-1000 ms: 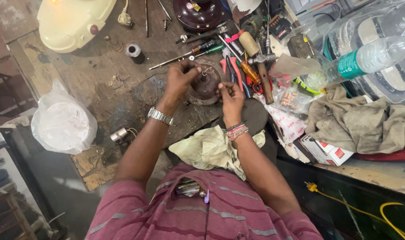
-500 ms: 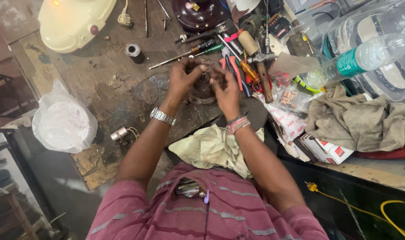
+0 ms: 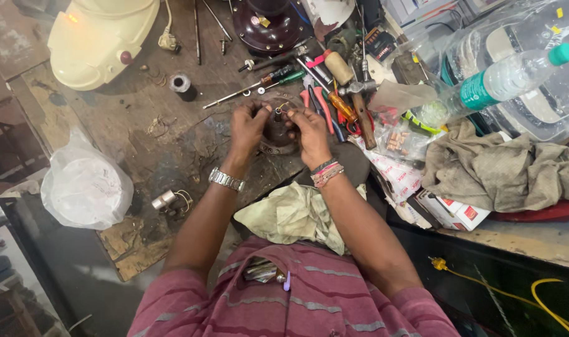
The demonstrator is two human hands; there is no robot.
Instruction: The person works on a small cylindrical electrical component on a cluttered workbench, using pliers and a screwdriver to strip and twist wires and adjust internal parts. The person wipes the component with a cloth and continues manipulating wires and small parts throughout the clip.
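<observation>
Between the fingertips of both hands sits a round dark motor part [image 3: 277, 132] on the workbench [image 3: 141, 118], mostly hidden under the palms. Left hand [image 3: 247, 125] and right hand [image 3: 309, 131] each pinch something thin at its top; what exactly is too small to tell. Screwdrivers [image 3: 269, 81] lie just beyond. Half a second ago the fingers covered the part more fully.

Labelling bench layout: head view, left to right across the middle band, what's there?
White plastic bag → small metal cylinder with wire → left hand → round dark motor part → right hand → hammer → grey rag.
</observation>
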